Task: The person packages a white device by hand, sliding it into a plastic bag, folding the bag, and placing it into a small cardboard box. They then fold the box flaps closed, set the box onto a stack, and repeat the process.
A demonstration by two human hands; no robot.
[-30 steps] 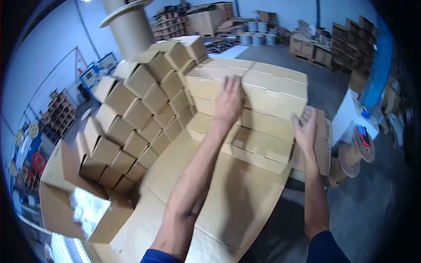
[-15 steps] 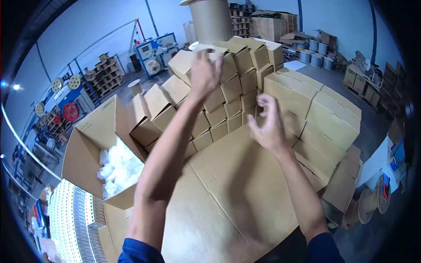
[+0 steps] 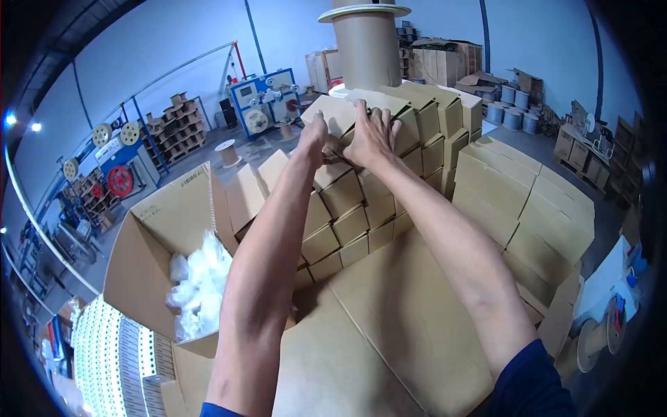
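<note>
The right hand (image 3: 373, 141) spreads its fingers apart against a carton (image 3: 336, 113); whether the left hand (image 3: 315, 137) grips it I cannot tell. Stacked boxes (image 3: 340, 192) lie below the fingers.

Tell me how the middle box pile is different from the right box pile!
The middle box pile shows many boxes across; the right box pile shows two across its top. The left hand and right hand are at the middle box pile's top; neither is at the right box pile. Both are brown cardboard.
</note>
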